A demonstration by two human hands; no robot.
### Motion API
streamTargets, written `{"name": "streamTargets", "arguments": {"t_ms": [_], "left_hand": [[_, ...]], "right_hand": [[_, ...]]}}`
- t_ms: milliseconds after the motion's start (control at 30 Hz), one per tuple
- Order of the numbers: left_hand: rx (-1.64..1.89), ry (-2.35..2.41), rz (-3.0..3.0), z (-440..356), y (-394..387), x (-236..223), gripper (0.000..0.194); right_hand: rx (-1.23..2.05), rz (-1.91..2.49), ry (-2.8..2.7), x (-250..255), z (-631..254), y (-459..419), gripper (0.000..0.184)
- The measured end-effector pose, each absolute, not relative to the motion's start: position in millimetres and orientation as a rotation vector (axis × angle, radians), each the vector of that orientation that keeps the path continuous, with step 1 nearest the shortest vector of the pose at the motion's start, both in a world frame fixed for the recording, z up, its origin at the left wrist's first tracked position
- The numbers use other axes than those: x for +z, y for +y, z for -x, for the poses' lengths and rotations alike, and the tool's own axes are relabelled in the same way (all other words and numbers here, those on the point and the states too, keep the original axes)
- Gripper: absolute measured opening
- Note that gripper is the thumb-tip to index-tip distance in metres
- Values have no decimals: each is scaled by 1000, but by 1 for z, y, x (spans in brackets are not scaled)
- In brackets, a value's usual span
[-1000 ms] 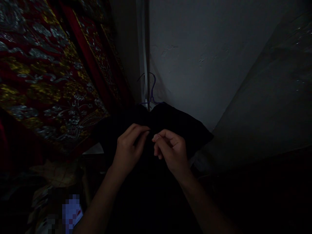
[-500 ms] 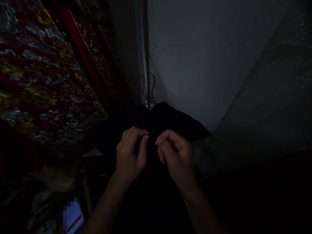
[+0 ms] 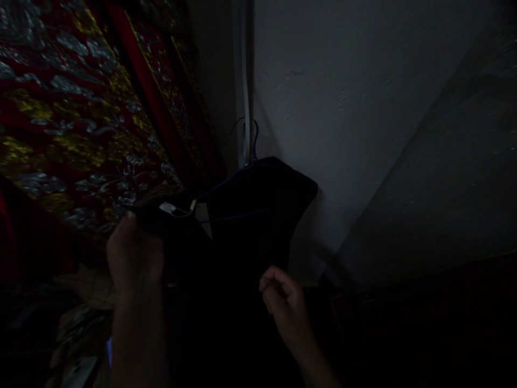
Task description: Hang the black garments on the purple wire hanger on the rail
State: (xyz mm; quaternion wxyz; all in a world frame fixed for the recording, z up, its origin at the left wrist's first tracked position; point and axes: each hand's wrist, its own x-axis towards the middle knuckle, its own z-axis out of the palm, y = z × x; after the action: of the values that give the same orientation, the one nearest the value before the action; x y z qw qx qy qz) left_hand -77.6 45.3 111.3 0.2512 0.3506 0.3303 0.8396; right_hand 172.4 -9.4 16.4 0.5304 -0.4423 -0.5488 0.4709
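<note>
A black garment (image 3: pixel 258 215) hangs on a purple hanger (image 3: pixel 253 141) hooked by the white strip at the wall corner. My left hand (image 3: pixel 135 253) grips the garment's left shoulder and holds it out to the left, so a white label (image 3: pixel 167 207) shows inside. My right hand (image 3: pixel 283 299) sits lower, in front of the garment's dark front, with its fingers curled; I cannot see whether it holds cloth. The scene is very dim.
Red cloth with gold and silver embroidery (image 3: pixel 81 108) hangs at the left. A grey wall (image 3: pixel 343 97) stands behind, and a plastic-covered surface (image 3: pixel 444 178) slopes at the right. Pale clutter (image 3: pixel 81 323) lies low at the left.
Both hands were pinched together at the garment's front centre. Now my left hand has swung out left with the shoulder, opening the garment, and my right hand has dropped lower.
</note>
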Motion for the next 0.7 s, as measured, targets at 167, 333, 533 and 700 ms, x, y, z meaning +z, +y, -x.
{"name": "streamTargets", "arguments": {"t_ms": [167,333,533,700], "left_hand": [[1780,1117,-776,102,62,48,37],[1527,1143,-741,51,53,-7,28],[1617,1146,-544,21,37,-14,42],[1484,1036,-963,6,9,31,28]], "right_hand": [[1232,981,-1405,17,-170,-30,25],[1267,955,-1273,12,-172,-28,27],[1223,1055,-1187,7,-181,-16,34],[1092,1046,-1170,1,-185,-14,36]]}}
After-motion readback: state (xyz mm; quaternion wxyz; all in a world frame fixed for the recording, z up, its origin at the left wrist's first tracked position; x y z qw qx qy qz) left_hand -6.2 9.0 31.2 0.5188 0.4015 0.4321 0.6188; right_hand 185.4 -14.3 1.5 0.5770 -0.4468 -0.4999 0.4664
